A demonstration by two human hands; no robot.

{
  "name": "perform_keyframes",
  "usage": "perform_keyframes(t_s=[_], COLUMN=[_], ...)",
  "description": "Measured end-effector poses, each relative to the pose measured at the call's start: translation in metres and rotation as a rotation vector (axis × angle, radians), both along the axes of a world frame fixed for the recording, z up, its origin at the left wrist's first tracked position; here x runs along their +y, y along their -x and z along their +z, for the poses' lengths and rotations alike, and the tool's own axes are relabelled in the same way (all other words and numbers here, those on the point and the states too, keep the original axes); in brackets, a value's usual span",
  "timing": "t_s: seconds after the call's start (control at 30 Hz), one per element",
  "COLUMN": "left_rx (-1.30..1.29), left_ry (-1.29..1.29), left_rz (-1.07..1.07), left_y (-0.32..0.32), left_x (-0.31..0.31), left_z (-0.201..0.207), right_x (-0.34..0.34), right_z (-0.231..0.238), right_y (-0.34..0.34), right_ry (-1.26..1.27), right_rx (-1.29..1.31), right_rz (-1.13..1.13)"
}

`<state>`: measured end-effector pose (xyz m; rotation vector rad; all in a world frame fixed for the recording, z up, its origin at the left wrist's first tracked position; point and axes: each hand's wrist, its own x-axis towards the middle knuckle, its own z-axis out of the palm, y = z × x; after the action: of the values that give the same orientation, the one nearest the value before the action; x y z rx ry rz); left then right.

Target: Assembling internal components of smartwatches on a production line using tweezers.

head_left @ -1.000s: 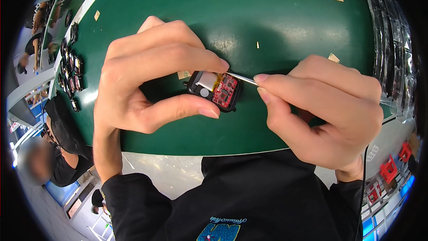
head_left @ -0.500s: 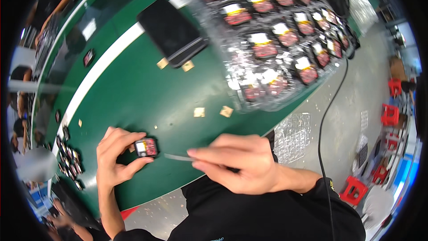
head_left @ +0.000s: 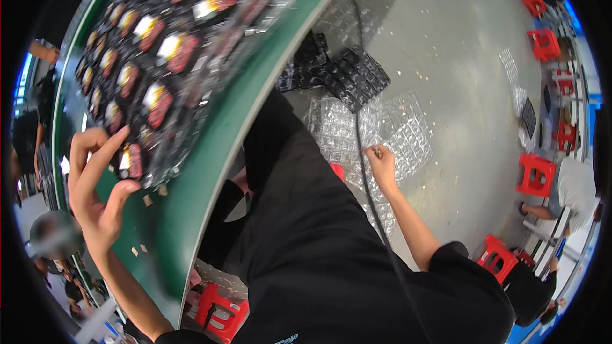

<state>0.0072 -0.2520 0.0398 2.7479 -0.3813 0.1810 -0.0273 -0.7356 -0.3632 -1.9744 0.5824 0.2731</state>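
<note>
**Left hand at the tray edge, right hand down beside the bench**

I read the left hand [head_left: 95, 185] first: fingers spread and half curled, thumb standing apart from the index finger, nothing gripped. Between thumb and fingertips sits a small black module with a red and yellow face [head_left: 131, 160]; the fingertips lie at it or just beside it, and I cannot tell whether they actually press on it. That module rests at the near-left corner of a clear plastic blister tray [head_left: 210, 70], which runs away to the far side and holds rows of the same red and yellow modules. The tray lies on a green bench top [head_left: 210, 153] with a pale strip along its left side. A few small tan chips [head_left: 148, 200] lie on the green just near of the thumb.

The right hand [head_left: 381, 160] hangs off the bench to the right, over the grey floor, closed into a loose fist; whether it pinches anything is too small for me to tell. A black cable [head_left: 363, 153] passes just beside it. Empty clear trays [head_left: 395, 127] lie on the floor below. Red stools [head_left: 537, 175] stand further right.
</note>
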Motion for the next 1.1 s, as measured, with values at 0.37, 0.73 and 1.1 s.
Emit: perform_keyframes(t_s=[0.37, 0.73, 1.1], left_rx=[-0.208, -0.276, -0.179], left_ry=[-0.107, -0.209, -0.12], left_rz=[0.226, 0.995, 0.813], left_y=[0.029, 0.127, 0.054], left_x=[-0.002, 0.165, 0.218], left_z=[0.011, -0.053, -0.071], right_x=[0.016, 0.0, -0.054], right_z=[-0.275, -0.353, -0.204], right_y=[-0.076, -0.15, -0.127], right_ry=[-0.086, -0.292, 0.293], right_rx=[0.322, 0.49, 0.143], right_rz=[-0.319, -0.4, -0.271])
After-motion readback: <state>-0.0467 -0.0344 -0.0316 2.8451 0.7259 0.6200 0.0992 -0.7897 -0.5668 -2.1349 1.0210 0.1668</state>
